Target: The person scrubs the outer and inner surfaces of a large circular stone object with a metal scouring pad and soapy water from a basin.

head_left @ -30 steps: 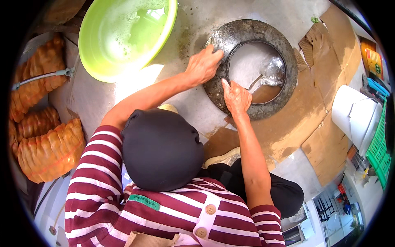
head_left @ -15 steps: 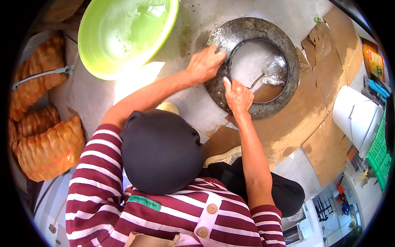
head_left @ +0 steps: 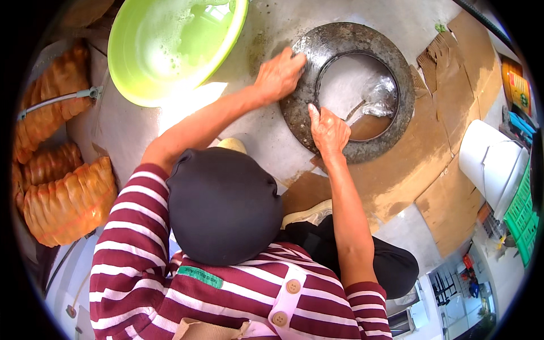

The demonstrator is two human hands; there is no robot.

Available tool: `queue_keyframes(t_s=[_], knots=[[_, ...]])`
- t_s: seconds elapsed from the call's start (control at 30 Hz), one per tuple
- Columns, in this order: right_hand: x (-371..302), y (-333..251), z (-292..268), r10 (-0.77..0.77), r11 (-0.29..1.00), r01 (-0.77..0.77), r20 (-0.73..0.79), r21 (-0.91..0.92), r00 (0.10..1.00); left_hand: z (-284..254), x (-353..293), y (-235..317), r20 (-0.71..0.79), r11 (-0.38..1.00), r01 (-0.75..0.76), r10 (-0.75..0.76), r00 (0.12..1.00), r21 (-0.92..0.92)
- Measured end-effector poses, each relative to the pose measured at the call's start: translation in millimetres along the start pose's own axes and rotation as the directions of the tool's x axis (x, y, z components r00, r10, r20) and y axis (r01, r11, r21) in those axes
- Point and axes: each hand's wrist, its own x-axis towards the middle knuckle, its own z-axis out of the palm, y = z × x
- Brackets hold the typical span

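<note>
A wide, flat, dark ring, worn and speckled, lies on the floor ahead of me; its upper-left surface looks wet and shiny. My left hand is closed on the ring's left side, knuckles up. Whatever its curled fingers may hold is hidden beneath them. My right hand grips the near inner rim, thumb lying over the edge and fingers wrapped out of sight. Through the ring's hole show the floor, brown cardboard and a crumpled piece of clear plastic.
A lime-green basin of sudsy water stands at the far left. Orange net sacks are piled on the left. Flattened cardboard covers the floor at right, beside a white bucket and a green plastic crate. My knees are close below.
My left hand has slid slightly away from me and to the left along the ring, still closed. The right hand keeps its grip, and the ring stays nearly in place.
</note>
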Motion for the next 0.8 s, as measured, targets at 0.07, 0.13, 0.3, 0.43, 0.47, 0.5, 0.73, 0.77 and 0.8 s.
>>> queue_keyframes(t_s=[0.07,0.13,0.3,0.43,0.47,0.5,0.73,0.77,0.8], knots=[[4.0,-4.2,-2.5,-0.001,1.000,0.002,-0.027,0.013,1.000,0.1,39.0,-14.3,-0.020,0.997,0.057,-0.056,0.998,0.048],[2.8,-5.0,0.5,-0.024,0.999,0.025,-0.020,0.034,1.000,-4.2,59.6,-25.3,-0.062,0.978,0.187,-0.182,0.981,0.089],[2.8,-1.1,2.7,-0.014,1.000,0.015,-0.027,0.017,1.000,-3.5,-14.3,-7.8,0.078,0.997,0.077,-0.079,0.994,0.022],[2.5,-0.5,2.3,-0.017,1.000,0.017,-0.014,-0.003,1.000,-5.3,9.3,-10.6,0.043,0.992,0.123,-0.123,0.991,0.016],[-2.1,0.2,2.0,0.006,1.000,-0.006,0.022,0.006,1.000,-4.1,22.9,-13.5,0.026,0.992,0.120,-0.121,0.992,0.025],[-1.1,-0.6,-0.2,0.024,1.000,-0.025,0.041,0.018,0.999,-2.1,38.5,-18.8,-0.006,0.989,0.140,-0.140,0.990,0.050],[3.1,-2.7,-3.6,0.028,1.000,-0.028,0.063,-0.014,0.998,-9.3,-1.3,-5.3,0.049,0.990,0.129,-0.131,0.990,0.059],[3.2,-4.1,-4.9,0.036,0.999,-0.035,0.079,-0.013,0.996,-13.1,-19.5,-1.5,0.088,0.995,0.078,-0.084,0.993,0.062],[3.2,-2.7,-2.6,0.025,1.000,-0.025,0.054,0.004,0.998,-19.9,-31.8,6.9,0.158,0.988,0.133,-0.144,0.977,0.074]])
